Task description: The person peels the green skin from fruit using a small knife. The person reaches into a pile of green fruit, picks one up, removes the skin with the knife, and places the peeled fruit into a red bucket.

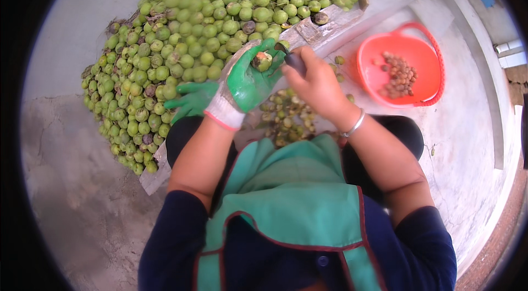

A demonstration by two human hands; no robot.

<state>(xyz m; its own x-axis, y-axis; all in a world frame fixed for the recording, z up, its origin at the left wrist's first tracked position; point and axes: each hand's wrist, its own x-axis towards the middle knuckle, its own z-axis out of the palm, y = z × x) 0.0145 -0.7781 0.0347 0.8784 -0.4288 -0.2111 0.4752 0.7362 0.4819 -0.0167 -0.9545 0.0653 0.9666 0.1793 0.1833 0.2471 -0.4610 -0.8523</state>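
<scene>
My left hand, in a green-coated glove with a white cuff, is closed around a green-husked walnut. Part of its husk is cut away, showing a pale, reddish patch. In my bare right hand is a small knife with a dark handle. Its short, curved blade lies close to the walnut; whether it touches cannot be made out. A second green glove rests by my left knee. Below my hands, between my knees, lie cut green husk pieces.
A large heap of green-husked walnuts spreads ahead and to the left. A wooden board edges it on the right. To my right stands a red plastic basket with a handle, holding several brown shelled-out nuts. A low concrete ledge runs along the right.
</scene>
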